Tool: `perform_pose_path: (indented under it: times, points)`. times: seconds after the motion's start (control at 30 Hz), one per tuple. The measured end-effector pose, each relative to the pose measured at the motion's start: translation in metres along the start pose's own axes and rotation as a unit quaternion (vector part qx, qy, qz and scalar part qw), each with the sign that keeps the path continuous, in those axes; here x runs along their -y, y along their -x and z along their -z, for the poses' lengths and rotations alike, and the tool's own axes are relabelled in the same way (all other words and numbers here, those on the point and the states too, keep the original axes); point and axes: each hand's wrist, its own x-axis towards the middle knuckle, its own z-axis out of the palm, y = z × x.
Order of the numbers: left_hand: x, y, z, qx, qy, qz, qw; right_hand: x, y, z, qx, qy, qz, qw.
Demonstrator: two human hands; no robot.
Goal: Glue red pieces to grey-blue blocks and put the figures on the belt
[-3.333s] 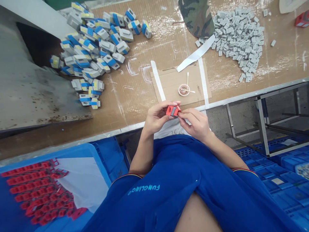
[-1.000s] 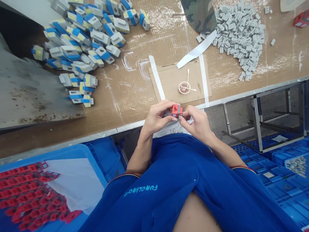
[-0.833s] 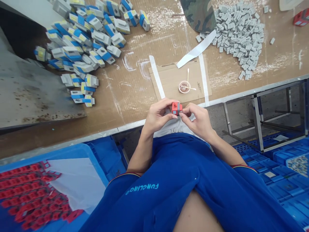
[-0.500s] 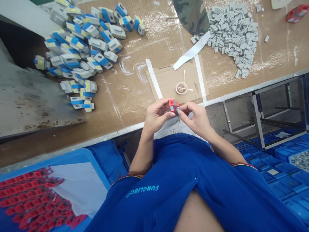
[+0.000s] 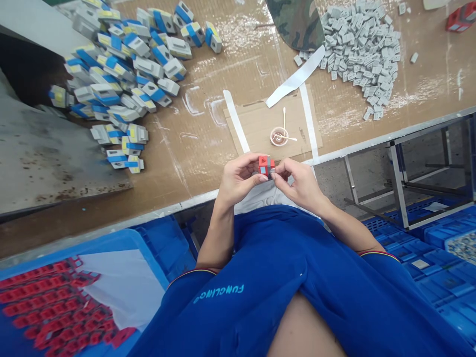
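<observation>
At far left, red pieces (image 5: 59, 302) lie in rows in a blue bin (image 5: 145, 248), partly beside a white sheet; a jolt to the bin might disorder them. Next, the left hand (image 5: 238, 181) holds a red-and-grey block (image 5: 263, 166) between thumb and fingers, just in front of the table edge. With no tabletop directly below, a slackened grip could drop it. Behind it on cardboard stands a small cup (image 5: 273, 143) with swabs (image 5: 284, 118) leaning out; a brushing wrist could tip it. The right hand (image 5: 299, 183) has its fingertips narrowly together at the block's right end; whether they pinch or merely press cannot be told. Uneven pressure there could twist the block loose.
</observation>
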Motion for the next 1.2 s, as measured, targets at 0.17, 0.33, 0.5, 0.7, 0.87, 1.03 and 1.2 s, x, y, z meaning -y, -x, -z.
perform_pose_path:
  times: [0.17,0.33,0.5,0.7,0.87,1.03,1.2]
  points:
    - [-0.001,0.0,0.0,0.002,0.011,-0.008,1.0,-0.003,0.001,-0.005,-0.013,0.001,0.016,1.0]
    - [0.001,-0.002,0.003,-0.005,-0.002,0.001,1.0,-0.005,0.003,-0.002,-0.009,-0.018,0.002,1.0]
    - [-0.001,0.002,-0.002,-0.018,0.016,0.011,1.0,0.002,0.011,0.002,-0.013,-0.034,0.062,0.997]
    - [-0.012,0.026,-0.036,0.007,0.142,0.054,0.988,0.018,0.029,0.001,-0.123,0.072,0.179,0.973]
    - [-0.01,0.045,-0.051,0.031,0.127,0.041,0.991,0.026,0.044,-0.002,-0.173,0.145,0.213,0.951]
    - [-0.009,0.054,-0.055,0.049,0.127,0.002,0.991,0.032,0.051,-0.004,-0.204,0.156,0.262,0.93]
    - [-0.018,0.055,-0.051,-0.006,0.054,-0.109,0.993,0.03,0.052,-0.003,-0.177,0.091,0.286,0.937]
